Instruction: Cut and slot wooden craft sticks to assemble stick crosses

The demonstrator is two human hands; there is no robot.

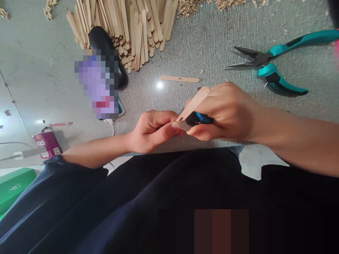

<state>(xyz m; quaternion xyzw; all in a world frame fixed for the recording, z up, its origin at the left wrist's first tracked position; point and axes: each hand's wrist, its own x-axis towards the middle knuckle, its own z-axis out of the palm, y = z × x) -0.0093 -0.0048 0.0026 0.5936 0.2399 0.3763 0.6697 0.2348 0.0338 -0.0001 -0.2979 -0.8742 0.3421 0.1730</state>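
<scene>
Between thumb and fingers, my left hand (156, 130) pinches the lower end of a wooden craft stick (194, 104), which slants up to the right. A small dark notch shows in the stick near that end. My right hand (227, 109) is wrapped round a utility knife (197, 119) with a black and blue handle. The knife's short blade meets the stick beside my left thumb. On the table just beyond my hands lies another craft stick (180, 79) with a small slot at its middle.
A large pile of craft sticks (137, 31) lies at the back, with wood shavings (188, 7) beside it. Teal-handled needle-nose pliers (262, 60) rest open at the right. To the left are a blurred-out phone (97, 86) on a black object (122, 76), a cable, and a purple power block (46, 144).
</scene>
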